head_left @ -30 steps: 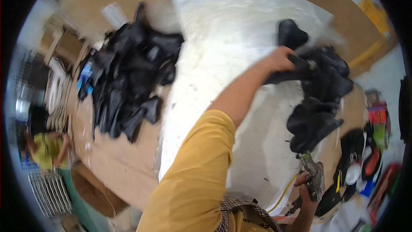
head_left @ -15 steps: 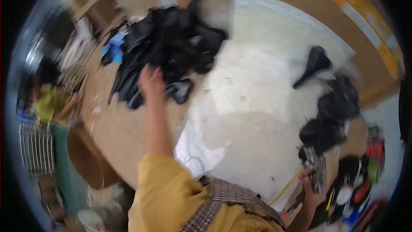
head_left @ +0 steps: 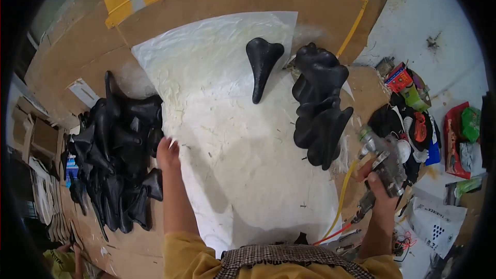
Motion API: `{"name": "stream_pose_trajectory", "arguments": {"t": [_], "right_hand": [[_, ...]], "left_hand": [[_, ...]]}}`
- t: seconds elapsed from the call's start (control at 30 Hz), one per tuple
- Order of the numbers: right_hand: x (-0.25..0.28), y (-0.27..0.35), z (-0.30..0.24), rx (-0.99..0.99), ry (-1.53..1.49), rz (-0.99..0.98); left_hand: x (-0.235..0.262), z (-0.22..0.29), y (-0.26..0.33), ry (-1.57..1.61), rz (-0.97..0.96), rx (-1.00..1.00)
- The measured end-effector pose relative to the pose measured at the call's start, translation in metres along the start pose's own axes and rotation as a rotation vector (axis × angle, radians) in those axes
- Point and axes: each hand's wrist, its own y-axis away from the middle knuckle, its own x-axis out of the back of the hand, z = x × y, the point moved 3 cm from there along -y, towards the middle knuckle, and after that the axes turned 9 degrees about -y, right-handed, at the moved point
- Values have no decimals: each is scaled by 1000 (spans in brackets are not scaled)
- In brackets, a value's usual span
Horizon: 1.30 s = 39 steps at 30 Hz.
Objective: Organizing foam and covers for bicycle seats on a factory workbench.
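My right hand (head_left: pixel 380 183) is wrapped round the grip of a metal air tool (head_left: pixel 387 168) with a green end; its exact kind is unclear. Red and yellow hose runs from near its handle. My left hand (head_left: pixel 169 154) is by the right edge of a heap of black saddle covers (head_left: pixel 116 150), fingers loosely bent and apart, with nothing seen in them. A single black bicycle saddle (head_left: pixel 264 62) lies on the white sheet (head_left: pixel 232 124), narrow nose toward me. To its right, several black saddles (head_left: pixel 320 108) are nested in an overlapping row.
A cardboard wall (head_left: pixel 196 5) with yellow box strips rises behind the table. On the right lie a black bundle with cloths (head_left: pixel 392 124), a red box (head_left: pixel 457 139) and a white plastic bag (head_left: pixel 436 222). Another person (head_left: pixel 62 261) is at the lower left.
The view has swung right and steadied. My left hand has shifted from over the heap to its right edge. My right hand still holds the air tool, now raised further into view.
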Motion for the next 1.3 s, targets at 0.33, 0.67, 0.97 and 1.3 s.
{"name": "stream_pose_trajectory", "arguments": {"t": [0.33,0.67,0.97,1.3], "right_hand": [[-15,-12,79,-248,-71,-256],[-21,-7,140,-258,281,-578],[-56,34,148,-365,114,-750],[-62,73,218,125,967,-998]], "left_hand": [[-334,-67,-20,-406,-526,100],[-269,5,32,-198,-426,-112],[73,199,138,395,212,-574],[273,-35,358,314,687,-207]]}}
